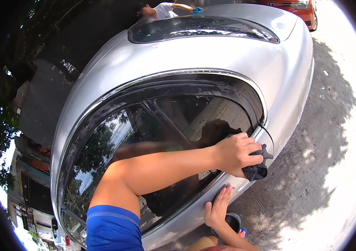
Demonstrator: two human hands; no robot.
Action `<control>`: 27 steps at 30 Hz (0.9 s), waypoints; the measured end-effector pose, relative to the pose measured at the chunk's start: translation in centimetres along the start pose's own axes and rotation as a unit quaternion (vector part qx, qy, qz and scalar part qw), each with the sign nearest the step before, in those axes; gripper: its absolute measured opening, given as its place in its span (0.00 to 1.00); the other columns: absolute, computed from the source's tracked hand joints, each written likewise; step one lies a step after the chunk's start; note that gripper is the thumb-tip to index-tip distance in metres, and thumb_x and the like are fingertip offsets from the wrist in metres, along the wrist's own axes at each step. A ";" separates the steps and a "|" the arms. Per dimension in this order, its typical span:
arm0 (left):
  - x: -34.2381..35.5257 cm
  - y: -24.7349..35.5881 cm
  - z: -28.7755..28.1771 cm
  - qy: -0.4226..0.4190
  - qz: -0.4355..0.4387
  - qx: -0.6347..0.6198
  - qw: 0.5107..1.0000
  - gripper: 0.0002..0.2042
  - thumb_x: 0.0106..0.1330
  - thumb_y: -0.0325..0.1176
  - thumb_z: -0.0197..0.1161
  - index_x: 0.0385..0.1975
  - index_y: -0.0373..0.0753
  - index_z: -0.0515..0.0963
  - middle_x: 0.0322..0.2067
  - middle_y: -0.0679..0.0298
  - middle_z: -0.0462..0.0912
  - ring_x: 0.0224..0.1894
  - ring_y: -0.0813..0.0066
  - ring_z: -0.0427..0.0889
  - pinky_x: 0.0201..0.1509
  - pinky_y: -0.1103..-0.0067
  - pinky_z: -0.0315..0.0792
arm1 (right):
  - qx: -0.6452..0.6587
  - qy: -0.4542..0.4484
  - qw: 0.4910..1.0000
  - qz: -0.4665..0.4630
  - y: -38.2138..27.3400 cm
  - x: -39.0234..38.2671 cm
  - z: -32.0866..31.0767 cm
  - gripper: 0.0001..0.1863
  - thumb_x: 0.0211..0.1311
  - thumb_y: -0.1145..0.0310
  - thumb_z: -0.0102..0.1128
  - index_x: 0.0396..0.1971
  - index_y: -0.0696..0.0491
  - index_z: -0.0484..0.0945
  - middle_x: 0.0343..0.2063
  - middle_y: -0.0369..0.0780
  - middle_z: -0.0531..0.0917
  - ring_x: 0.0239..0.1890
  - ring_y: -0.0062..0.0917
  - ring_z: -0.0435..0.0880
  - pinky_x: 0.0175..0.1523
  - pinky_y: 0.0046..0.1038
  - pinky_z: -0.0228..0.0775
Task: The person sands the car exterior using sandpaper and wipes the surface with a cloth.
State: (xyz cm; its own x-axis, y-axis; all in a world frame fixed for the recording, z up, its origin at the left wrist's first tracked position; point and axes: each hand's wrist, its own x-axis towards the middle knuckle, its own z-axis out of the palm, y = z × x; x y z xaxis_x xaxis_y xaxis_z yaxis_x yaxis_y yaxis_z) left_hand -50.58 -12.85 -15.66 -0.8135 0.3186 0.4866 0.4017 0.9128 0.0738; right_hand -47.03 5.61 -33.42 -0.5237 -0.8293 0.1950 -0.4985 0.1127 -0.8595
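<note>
A silver car (165,56) fills the middle of the view, and the person's left arm, in a blue sleeve (113,228), reaches across its dark side window (215,109). The left hand (237,154) is closed around a crumpled black cloth (256,170), which lies against the silver bodywork just below the window's right end, its edges sticking out past the fingers. The right hand (217,209) is open and holds nothing; its fingers are extended and the tips rest on the car's side, below and left of the cloth. Near that wrist, a dark round container (233,219) shows only in part, with a blue sandal (244,231) just beside it. The window glass mirrors trees and the reaching arm. Beyond the roof is a sloping dark glass (203,28), and on the far side a co-worker in a white shirt (164,10) stretches an arm to a blue cloth (197,11) on the car. A red-orange vehicle (288,3) stands at the upper right, and leafy shadow covers part of the sunlit pavement (286,184).
</note>
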 end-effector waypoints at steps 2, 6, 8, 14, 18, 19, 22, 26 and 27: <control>1.0 0.8 0.3 -0.069 0.022 -0.022 0.997 0.22 0.43 0.47 0.80 0.38 0.46 0.82 0.46 0.59 0.83 0.43 0.62 0.84 0.44 0.69 0.73 | 0.025 0.015 1.000 0.002 2.7 1.9 -0.9 0.36 0.78 0.58 0.45 0.76 0.64 0.51 0.74 0.62 0.55 0.80 0.56 0.48 0.81 0.51 0.38; 3.0 0.9 1.2 -0.179 0.079 -0.033 0.980 0.23 0.47 0.51 0.80 0.40 0.48 0.84 0.59 0.58 0.78 0.59 0.62 0.77 0.52 0.62 0.73 | 0.228 -0.144 0.957 0.108 15.6 6.6 -2.6 0.30 0.74 0.69 0.54 0.73 0.57 0.64 0.68 0.55 0.70 0.77 0.47 0.60 0.80 0.44 0.52; 0.5 0.6 0.7 -0.207 0.101 -0.021 0.973 0.23 0.46 0.50 0.80 0.40 0.49 0.84 0.58 0.60 0.79 0.61 0.62 0.76 0.54 0.61 0.72 | 0.225 -0.123 0.963 0.084 7.0 6.8 -1.9 0.31 0.71 0.71 0.58 0.73 0.55 0.65 0.68 0.51 0.72 0.76 0.42 0.65 0.78 0.41 0.57; -0.3 1.4 1.9 -0.249 0.077 -0.073 0.963 0.19 0.45 0.46 0.80 0.31 0.46 0.79 0.42 0.67 0.82 0.48 0.66 0.82 0.45 0.67 0.72 | -0.030 0.045 0.997 -0.056 0.7 2.1 -0.5 0.37 0.69 0.63 0.58 0.73 0.62 0.59 0.70 0.57 0.64 0.76 0.52 0.57 0.79 0.50 0.46; 3.2 1.2 1.1 0.026 -0.005 -0.084 0.996 0.21 0.43 0.43 0.82 0.30 0.42 0.77 0.43 0.61 0.83 0.42 0.61 0.84 0.41 0.68 0.74 | 0.035 -0.002 0.999 -0.026 5.8 7.9 -4.4 0.44 0.69 0.59 0.57 0.76 0.67 0.51 0.75 0.61 0.55 0.80 0.57 0.46 0.81 0.56 0.33; 2.7 0.8 1.0 0.036 -0.020 -0.084 0.996 0.21 0.42 0.43 0.82 0.30 0.42 0.77 0.44 0.61 0.83 0.41 0.61 0.84 0.40 0.68 0.73 | 0.011 0.016 0.999 -0.032 4.1 6.8 -3.7 0.46 0.69 0.58 0.56 0.76 0.68 0.49 0.76 0.63 0.52 0.81 0.59 0.43 0.81 0.57 0.30; 1.6 0.1 0.7 0.052 -0.060 -0.077 0.994 0.22 0.40 0.42 0.82 0.30 0.41 0.77 0.44 0.61 0.83 0.40 0.61 0.84 0.39 0.68 0.73 | -0.028 0.022 0.997 -0.068 0.4 0.7 -0.1 0.49 0.68 0.56 0.56 0.77 0.71 0.45 0.78 0.65 0.47 0.82 0.61 0.38 0.82 0.60 0.24; 3.7 0.6 1.2 0.076 -0.040 -0.091 0.992 0.23 0.37 0.41 0.82 0.29 0.41 0.76 0.44 0.60 0.82 0.40 0.59 0.84 0.40 0.67 0.73 | 0.105 -0.007 0.992 -0.073 9.8 9.7 -6.1 0.25 0.74 0.64 0.48 0.67 0.56 0.73 0.60 0.48 0.81 0.62 0.46 0.81 0.67 0.47 0.70; 3.8 0.5 1.4 0.089 -0.045 -0.086 0.991 0.23 0.35 0.40 0.82 0.29 0.41 0.76 0.43 0.59 0.82 0.40 0.59 0.83 0.41 0.67 0.74 | 0.123 -0.033 0.991 -0.047 10.2 10.8 -7.6 0.26 0.74 0.64 0.48 0.68 0.57 0.71 0.62 0.50 0.79 0.65 0.47 0.78 0.70 0.48 0.66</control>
State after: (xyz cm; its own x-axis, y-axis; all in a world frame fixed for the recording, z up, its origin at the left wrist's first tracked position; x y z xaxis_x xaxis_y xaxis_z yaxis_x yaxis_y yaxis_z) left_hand -54.05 -10.85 -15.02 -0.7682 0.1743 0.6161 0.4096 0.8734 0.2636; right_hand -63.02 1.96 -36.47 -0.4316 -0.8651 0.2554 -0.3553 -0.0972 -0.9297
